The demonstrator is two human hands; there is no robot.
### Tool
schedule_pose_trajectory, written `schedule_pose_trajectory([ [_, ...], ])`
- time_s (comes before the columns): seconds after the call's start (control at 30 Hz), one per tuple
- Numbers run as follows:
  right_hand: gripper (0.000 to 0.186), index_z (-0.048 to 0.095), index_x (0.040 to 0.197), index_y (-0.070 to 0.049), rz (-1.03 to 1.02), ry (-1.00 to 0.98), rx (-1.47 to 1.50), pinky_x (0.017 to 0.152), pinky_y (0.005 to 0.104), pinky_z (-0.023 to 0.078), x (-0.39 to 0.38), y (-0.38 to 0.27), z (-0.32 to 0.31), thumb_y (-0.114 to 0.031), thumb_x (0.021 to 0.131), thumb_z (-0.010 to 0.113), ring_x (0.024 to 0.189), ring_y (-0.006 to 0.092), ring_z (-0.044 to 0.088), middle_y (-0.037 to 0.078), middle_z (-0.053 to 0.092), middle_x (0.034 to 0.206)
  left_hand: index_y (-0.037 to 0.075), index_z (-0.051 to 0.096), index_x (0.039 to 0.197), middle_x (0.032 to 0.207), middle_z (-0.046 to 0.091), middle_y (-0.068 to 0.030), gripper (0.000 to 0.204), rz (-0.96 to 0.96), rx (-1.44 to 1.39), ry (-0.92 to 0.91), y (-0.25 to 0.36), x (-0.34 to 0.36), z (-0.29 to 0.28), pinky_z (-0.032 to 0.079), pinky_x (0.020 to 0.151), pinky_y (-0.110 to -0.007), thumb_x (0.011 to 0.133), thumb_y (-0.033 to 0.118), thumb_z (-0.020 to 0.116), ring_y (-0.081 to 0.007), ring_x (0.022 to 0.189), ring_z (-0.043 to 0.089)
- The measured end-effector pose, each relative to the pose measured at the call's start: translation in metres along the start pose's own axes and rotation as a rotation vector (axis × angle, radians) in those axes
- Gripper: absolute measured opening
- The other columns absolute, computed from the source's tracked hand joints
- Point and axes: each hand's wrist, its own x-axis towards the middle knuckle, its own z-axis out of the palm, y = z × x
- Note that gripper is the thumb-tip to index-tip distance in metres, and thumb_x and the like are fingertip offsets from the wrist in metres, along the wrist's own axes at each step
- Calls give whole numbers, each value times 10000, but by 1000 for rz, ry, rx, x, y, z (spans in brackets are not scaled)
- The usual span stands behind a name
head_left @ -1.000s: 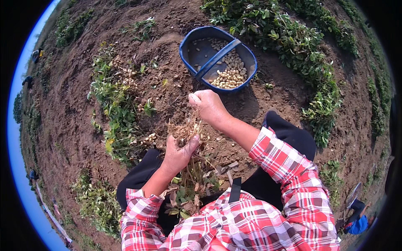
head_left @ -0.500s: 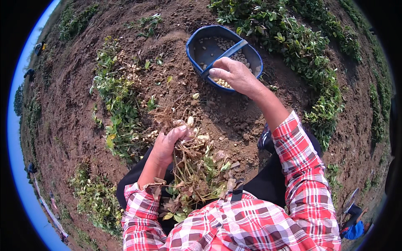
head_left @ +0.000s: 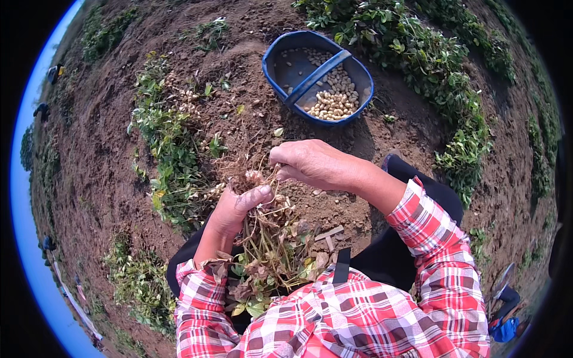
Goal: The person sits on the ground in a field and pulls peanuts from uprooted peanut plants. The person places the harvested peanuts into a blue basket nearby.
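Observation:
My left hand [head_left: 237,206] is closed round an uprooted peanut plant [head_left: 271,250], near its roots. The stems and wilted leaves hang down toward my lap, and the tangled roots [head_left: 236,168] stick out past my fingers. Beside them, my right hand [head_left: 313,164] pinches at the roots with thumb and fingers; any pod in that pinch is hidden. Beyond my hands stands a blue basket [head_left: 273,71] with a crossbar handle. Pale peanuts [head_left: 334,104] are heaped in its near right part, and a few lie scattered across the rest.
Pulled peanut plants [head_left: 170,143] lie in a row on the left. Leafy plants [head_left: 412,56] run along the upper right. A single pale pod [head_left: 279,132] rests on the brown soil before the basket. Another person [head_left: 506,322] is at the far lower right.
My right hand has moved from over the basket back toward me, to the plant's roots. Peanuts under it now show. My left hand still grips the plant.

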Motion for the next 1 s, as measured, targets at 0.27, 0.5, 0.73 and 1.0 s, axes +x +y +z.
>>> schedule_pose_trajectory([
  [0.27,184,588,884,-67,367,28,832,517,193,350,10,-8,1,-226,975,570,597,30,438,-59,497,685,89,547,795,710,525,14,301,70,-74,-137,-2,-6,-2,409,682,-294,767,311,747,-125,688,479],
  [0.5,202,641,906,-80,536,716,510,428,172,244,0,41,-100,-277,947,627,498,1,341,-62,495,631,117,382,619,554,392,15,356,270,-243,-280,-9,-10,-17,409,715,-357,784,275,655,-161,569,395],
  [0.73,497,574,1213,-23,359,613,-502,889,401,515,3,70,-89,-229,797,753,1042,335,631,219,644,1080,167,434,734,511,386,65,196,320,-618,-339,-2,6,-19,377,732,-313,818,199,608,-111,546,348],
  [1.0,380,505,1033,-11,150,-102,371,744,425,498,2,-32,17,-169,784,745,862,336,657,169,651,862,134,404,748,580,396,22,247,277,-561,-209,1,5,-18,359,689,-302,830,195,629,-141,633,382],
])
